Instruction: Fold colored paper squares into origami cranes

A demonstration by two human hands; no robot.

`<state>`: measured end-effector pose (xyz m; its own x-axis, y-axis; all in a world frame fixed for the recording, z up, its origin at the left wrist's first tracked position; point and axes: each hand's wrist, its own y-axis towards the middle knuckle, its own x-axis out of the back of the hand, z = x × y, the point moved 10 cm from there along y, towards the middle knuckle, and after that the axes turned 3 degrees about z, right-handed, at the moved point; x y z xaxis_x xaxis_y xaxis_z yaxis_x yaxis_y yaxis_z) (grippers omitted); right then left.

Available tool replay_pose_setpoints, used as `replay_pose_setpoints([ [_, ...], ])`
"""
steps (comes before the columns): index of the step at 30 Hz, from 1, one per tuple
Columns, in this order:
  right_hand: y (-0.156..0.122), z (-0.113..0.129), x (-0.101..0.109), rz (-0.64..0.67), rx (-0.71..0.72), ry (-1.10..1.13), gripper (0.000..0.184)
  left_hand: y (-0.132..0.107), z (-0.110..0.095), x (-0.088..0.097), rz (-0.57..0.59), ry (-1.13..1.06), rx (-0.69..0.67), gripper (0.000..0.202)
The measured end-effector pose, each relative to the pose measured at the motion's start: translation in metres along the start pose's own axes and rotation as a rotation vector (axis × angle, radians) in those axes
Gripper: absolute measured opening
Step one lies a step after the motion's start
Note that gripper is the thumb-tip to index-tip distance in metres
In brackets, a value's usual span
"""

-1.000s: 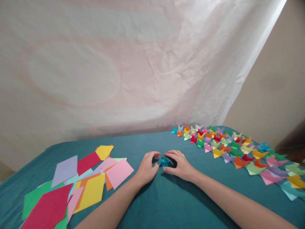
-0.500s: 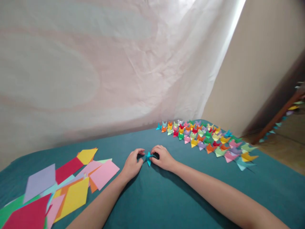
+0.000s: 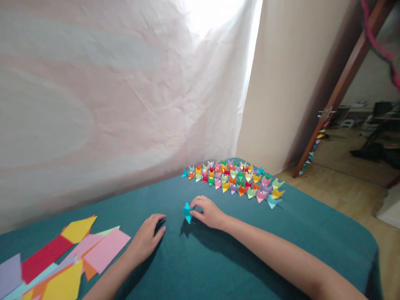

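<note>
One blue paper bird [image 3: 187, 213] was pinched in the fingertips of the right hand [image 3: 210, 213], the left hand [image 3: 144, 237] held nothing, its thumb and fingers parted, coloured sheets [image 3: 108, 251] lay left of them, folded birds [image 3: 226, 187] stood beyond the right fingers

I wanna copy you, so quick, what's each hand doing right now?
Left hand: open, holding nothing.
Right hand: closed, pinching a bright blue origami bird.
</note>
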<state>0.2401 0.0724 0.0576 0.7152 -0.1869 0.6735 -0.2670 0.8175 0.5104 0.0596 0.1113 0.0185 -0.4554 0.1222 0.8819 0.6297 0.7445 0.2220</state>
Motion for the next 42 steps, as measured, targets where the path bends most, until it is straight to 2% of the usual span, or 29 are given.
replay_pose_setpoints([
  [5, -0.045, -0.012, 0.096, -0.089, -0.047, -0.034, 0.007, -0.046, -0.023, -0.002, 0.003, 0.148, -0.023, 0.039],
  [10, -0.099, -0.055, 0.199, -0.306, -0.227, -0.198, 0.018, -0.066, -0.028, -0.007, -0.014, 0.233, -0.046, 0.042],
  [13, -0.140, -0.086, 0.241, -0.404, -0.372, -0.301, 0.025, -0.067, -0.026, -0.009, -0.040, 0.265, -0.048, 0.044],
  [16, -0.180, -0.114, 0.267, -0.437, -0.494, -0.421, 0.029, -0.067, -0.025, -0.009, -0.046, 0.274, -0.054, 0.043],
  [21, -0.233, -0.151, 0.286, -0.387, -0.616, -0.559, 0.027, -0.068, -0.027, -0.008, -0.044, 0.276, -0.064, 0.043],
  [25, -0.258, -0.177, 0.278, -0.261, -0.690, -0.531, 0.028, -0.066, -0.029, -0.006, -0.053, 0.266, -0.066, 0.042],
  [27, -0.262, -0.184, 0.267, -0.178, -0.677, -0.485, 0.027, -0.066, -0.030, -0.006, -0.056, 0.261, -0.064, 0.042],
  [30, -0.263, -0.187, 0.256, -0.122, -0.653, -0.456, 0.025, -0.066, -0.030, -0.006, -0.049, 0.258, -0.064, 0.042],
  [42, -0.258, -0.183, 0.247, -0.133, -0.661, -0.464, 0.026, -0.066, -0.033, -0.005, -0.047, 0.244, -0.066, 0.042],
])
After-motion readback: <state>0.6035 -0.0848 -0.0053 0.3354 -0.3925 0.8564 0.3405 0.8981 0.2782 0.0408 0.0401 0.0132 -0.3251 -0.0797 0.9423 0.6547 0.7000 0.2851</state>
